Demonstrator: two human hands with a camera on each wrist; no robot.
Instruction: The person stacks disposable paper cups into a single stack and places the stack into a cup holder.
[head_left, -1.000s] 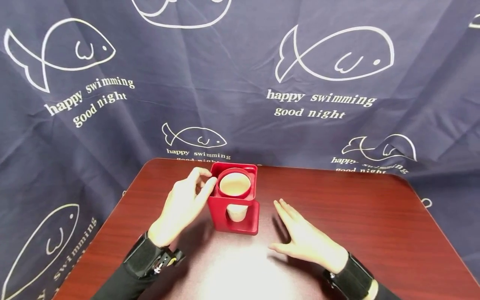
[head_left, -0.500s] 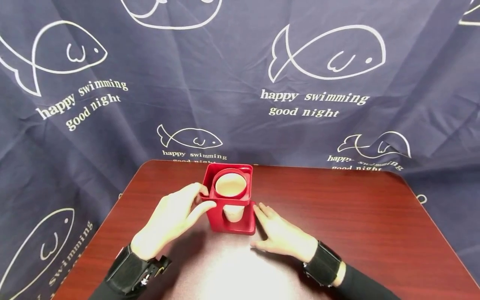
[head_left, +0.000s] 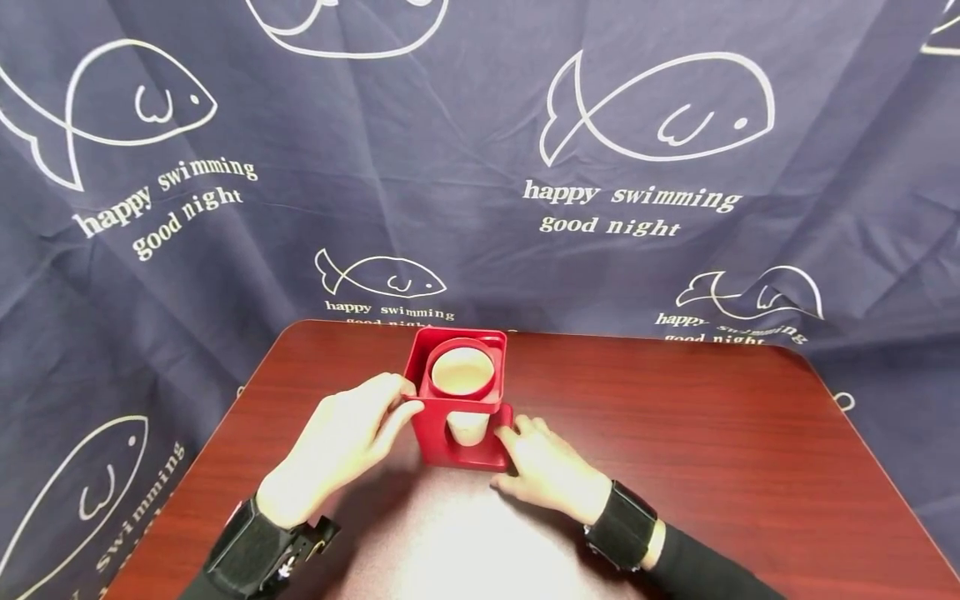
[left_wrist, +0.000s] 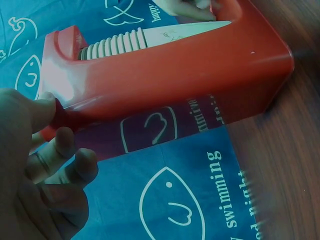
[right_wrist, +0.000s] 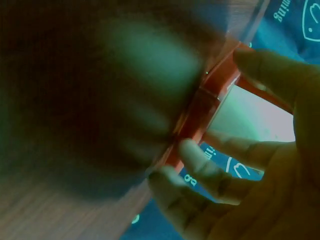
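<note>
Your left hand [head_left: 341, 446] pinches the holder [head_left: 459, 417] at its top corner; your right hand [head_left: 547, 471] curls round its base. Uneven pull could tip it and spill the cup [head_left: 462, 383] onto the bench [head_left: 712, 433].

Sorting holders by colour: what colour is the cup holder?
Red holder, clearest in the head view.

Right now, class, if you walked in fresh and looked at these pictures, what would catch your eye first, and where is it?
First, the bright red holder standing mid-table, with a pale cup seated in its top ring. Next, the two hands flanking it: the left hand grips its left side, and the right hand touches its base at the lower right. Behind the dark wooden table hangs a navy fish-print cloth.
</note>
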